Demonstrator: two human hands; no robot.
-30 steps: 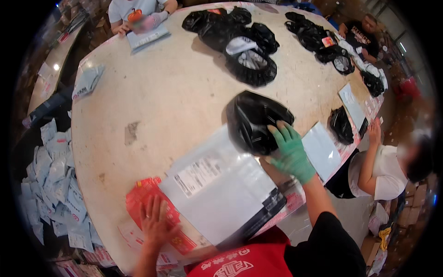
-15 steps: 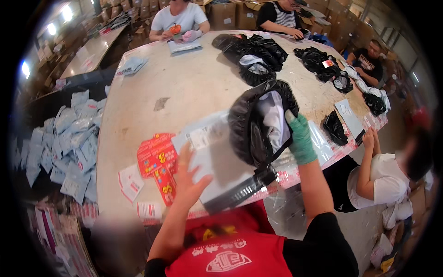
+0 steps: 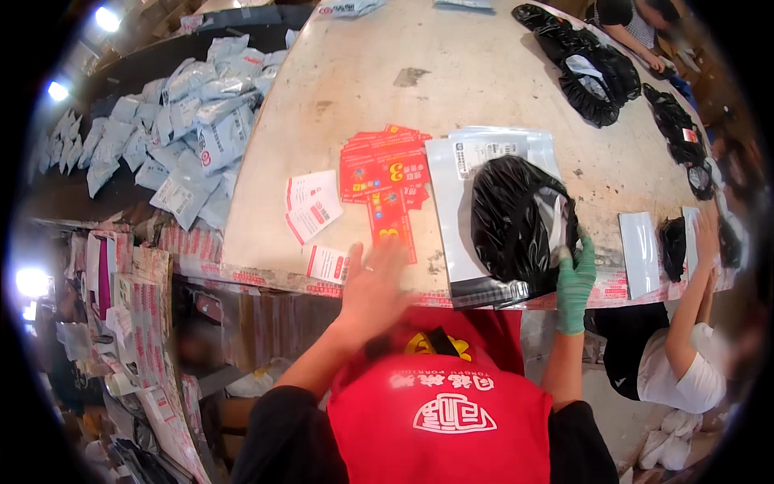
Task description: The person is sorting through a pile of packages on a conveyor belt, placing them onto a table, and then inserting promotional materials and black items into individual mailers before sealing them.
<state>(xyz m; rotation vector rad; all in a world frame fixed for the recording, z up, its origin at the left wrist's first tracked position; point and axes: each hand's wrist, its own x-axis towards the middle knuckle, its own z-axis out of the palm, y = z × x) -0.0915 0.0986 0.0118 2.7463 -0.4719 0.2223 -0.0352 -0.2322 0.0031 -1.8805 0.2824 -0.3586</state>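
Black plastic bag (image 3: 508,226) pinched by green-gloved right fingers (image 3: 587,252) | red paper cards (image 3: 384,165) overlapped by blurred, half-spread bare left fingers (image 3: 392,253), hold unclear

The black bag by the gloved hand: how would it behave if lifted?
The black bag is probably floppy: it's creased all over, with pale cloth showing at its mouth. Its glossy surface may be slippery in the right hand. It seems unlikely to roll, slumped broadly on the mailers.

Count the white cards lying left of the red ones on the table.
3 visible: the farthest white card, a middle white card overlapping it, and the nearest white card beside the left hand. More may be hidden underneath.
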